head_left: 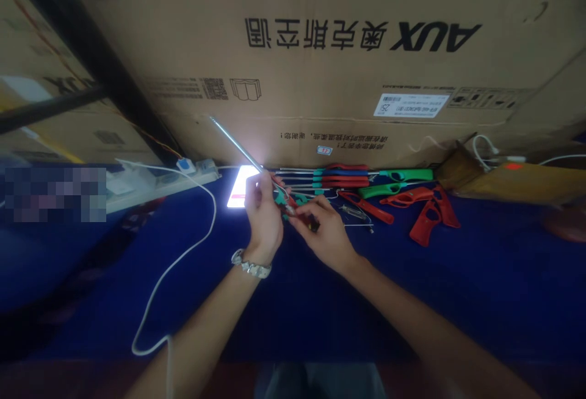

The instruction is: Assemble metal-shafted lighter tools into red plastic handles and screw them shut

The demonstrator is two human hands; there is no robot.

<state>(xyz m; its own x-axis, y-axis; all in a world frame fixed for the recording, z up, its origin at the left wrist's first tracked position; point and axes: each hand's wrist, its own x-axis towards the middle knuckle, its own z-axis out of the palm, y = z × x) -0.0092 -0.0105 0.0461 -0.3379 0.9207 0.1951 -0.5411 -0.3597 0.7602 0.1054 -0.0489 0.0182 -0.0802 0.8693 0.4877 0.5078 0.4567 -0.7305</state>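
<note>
My left hand (266,216) is closed around a long-nosed lighter, whose metal tube (235,143) points up and to the left. Red and green parts show at its body, partly hidden by my fingers. Against that body my right hand (326,228) pinches, thumb and fingers together; a small dark piece with a bit of yellow shows under them, too small to name. Just beyond both hands lie several lighters (341,174) with red, blue and green handles. Red handle shells (425,223) and a green shell (382,190) rest to the right.
A lit phone screen (240,188) glows behind my left hand. A white cable (215,210) loops down the left side from a power strip (160,184). A large cardboard box (311,82) walls off the back of the blue table (320,313). An opened brown carton (503,180) stands at right.
</note>
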